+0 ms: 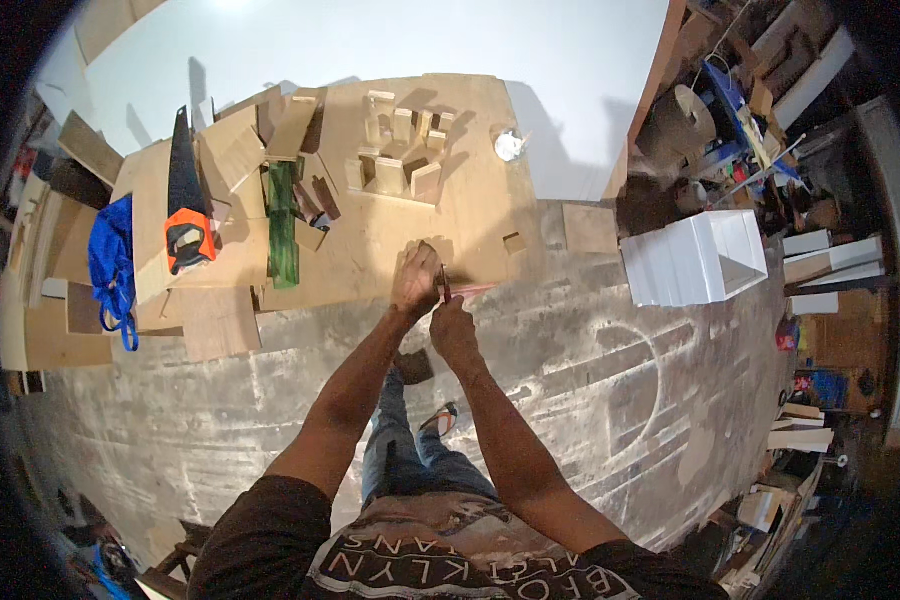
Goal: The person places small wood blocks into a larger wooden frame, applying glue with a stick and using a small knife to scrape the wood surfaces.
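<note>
Currently, a slim tool (444,285) with a reddish handle and a narrow dark end is at the near edge of the wooden surface (480,190), just beside the left hand's fingers. The right hand (454,330) has its grip closed around that handle, fist low, the dark end pointing away from the person. The left hand (416,283) rests over the edge, fingers stretched forward on the wood; whether its grip has anything beneath it, I cannot tell.

Beyond the hands, toward the far side, small wooden blocks (391,176) stand in a cluster, casting shadows. To the right, a small square piece (513,243) lies near the edge, and a white object (510,146), its kind unclear, sits farther back.

Left of the hands is a green strip (283,235), lying lengthwise. Next comes a handsaw (184,185) with an orange and black handle, its blade pointing away, among pale boards (232,150). A blue bag (112,262) hangs at the far left.

Off to the right, a white hollow box (670,262) lies on the scuffed floor (560,370), near a flat brown board (590,228).
</note>
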`<state>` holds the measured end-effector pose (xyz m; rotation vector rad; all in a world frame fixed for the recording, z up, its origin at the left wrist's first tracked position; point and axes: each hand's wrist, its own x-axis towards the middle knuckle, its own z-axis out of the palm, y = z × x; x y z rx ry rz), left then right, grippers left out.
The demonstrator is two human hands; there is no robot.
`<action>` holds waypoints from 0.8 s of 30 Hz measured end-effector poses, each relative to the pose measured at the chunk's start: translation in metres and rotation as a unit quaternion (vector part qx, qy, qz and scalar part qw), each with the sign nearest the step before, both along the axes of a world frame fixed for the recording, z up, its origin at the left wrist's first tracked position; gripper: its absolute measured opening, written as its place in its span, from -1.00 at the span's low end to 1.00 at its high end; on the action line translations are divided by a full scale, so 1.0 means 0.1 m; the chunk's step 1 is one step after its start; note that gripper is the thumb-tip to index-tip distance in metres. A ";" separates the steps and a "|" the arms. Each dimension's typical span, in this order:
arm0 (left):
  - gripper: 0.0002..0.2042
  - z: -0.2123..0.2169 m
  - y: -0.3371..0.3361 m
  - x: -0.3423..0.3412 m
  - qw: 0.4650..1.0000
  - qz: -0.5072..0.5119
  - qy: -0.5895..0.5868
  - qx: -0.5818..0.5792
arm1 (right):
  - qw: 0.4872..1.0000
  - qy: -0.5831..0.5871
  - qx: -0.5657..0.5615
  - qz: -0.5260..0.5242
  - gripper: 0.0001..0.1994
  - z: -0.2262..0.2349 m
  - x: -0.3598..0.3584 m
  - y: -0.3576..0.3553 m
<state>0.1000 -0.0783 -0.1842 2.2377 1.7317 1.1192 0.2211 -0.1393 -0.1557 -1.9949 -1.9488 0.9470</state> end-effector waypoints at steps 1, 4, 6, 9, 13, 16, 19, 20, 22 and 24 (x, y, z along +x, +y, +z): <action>-0.80 -0.01 0.00 -0.01 1.000 -0.002 0.000 -0.004 | 1.000 -0.015 -0.001 0.016 -0.68 0.00 0.01 0.00; -0.61 -0.05 0.01 -0.01 1.000 -0.016 -0.007 -0.020 | 1.000 -0.011 0.021 0.010 -0.68 -0.05 0.00 0.05; -0.63 -0.06 0.02 -0.02 0.999 -0.017 -0.006 -0.028 | 1.000 -0.022 0.005 0.002 -0.67 -0.04 -0.02 0.03; -0.66 -0.03 0.01 -0.03 1.000 -0.013 -0.018 -0.005 | 1.000 -0.020 -0.008 -0.001 -0.68 0.02 -0.05 0.03; -0.83 0.02 0.01 0.00 0.999 -0.001 -0.036 0.003 | 1.000 -0.017 0.010 0.010 -0.69 -0.01 -0.04 0.04; -0.69 0.01 0.01 0.01 0.999 -0.004 -0.050 -0.005 | 1.000 0.002 -0.005 0.015 -0.69 -0.06 0.02 0.06; -0.72 -0.01 0.00 -0.04 0.998 -0.025 -0.048 -0.042 | 0.999 0.004 -0.040 -0.031 -0.70 0.10 0.01 0.04; -0.72 -0.04 0.02 -0.03 0.998 -0.010 -0.045 -0.037 | 0.999 0.006 -0.039 -0.027 -0.70 0.12 -0.01 0.05; -0.71 -0.10 0.03 0.02 0.998 0.000 -0.045 -0.033 | 0.999 -0.013 0.002 0.034 -0.70 0.07 0.05 0.04; -0.72 -0.14 0.07 0.03 1.000 0.001 -0.005 -0.011 | 1.000 0.003 0.017 0.019 -0.70 -0.07 0.04 0.06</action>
